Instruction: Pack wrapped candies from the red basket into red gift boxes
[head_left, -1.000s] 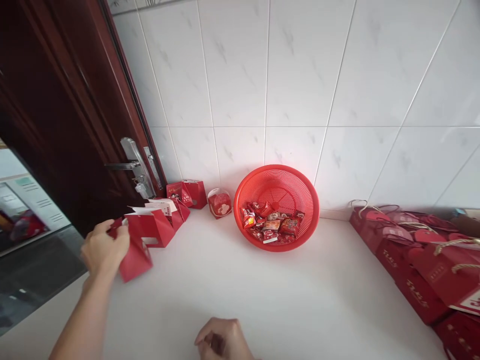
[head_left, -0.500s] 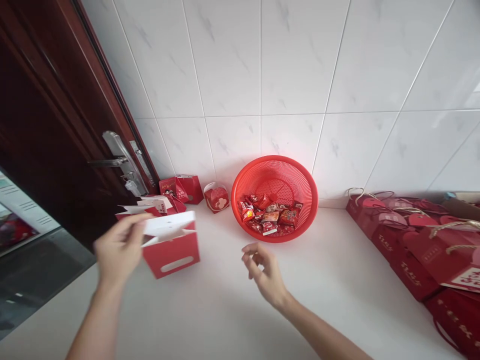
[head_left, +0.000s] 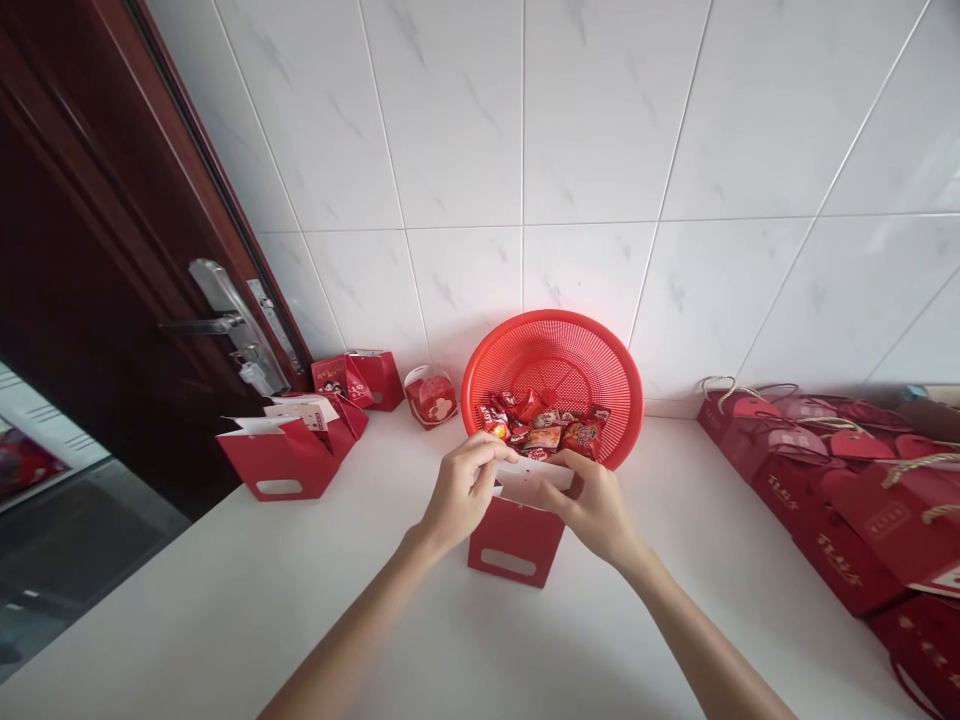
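Observation:
A red box [head_left: 516, 540] with an oval window and a white inside stands on the white table in front of the basket. Its top is open. My left hand [head_left: 466, 490] pinches the top edge at its left side. My right hand [head_left: 594, 500] grips the top edge at the right, fingers behind and thumb over the opening. Just behind the box, the red plastic basket [head_left: 555, 335] leans against the wall, with several red-wrapped snacks [head_left: 541, 432] at its bottom.
Several red boxes [head_left: 281, 465] stand at the left by the dark door [head_left: 90, 200]. A small red box [head_left: 430, 396] sits left of the basket. Rows of red gift bags with rope handles [head_left: 810, 500] line the right side of the table [head_left: 375, 600].
The box has moved right with my left hand, from the left side to in front of the basket. My right hand, holding nothing before, has taken hold of its top edge.

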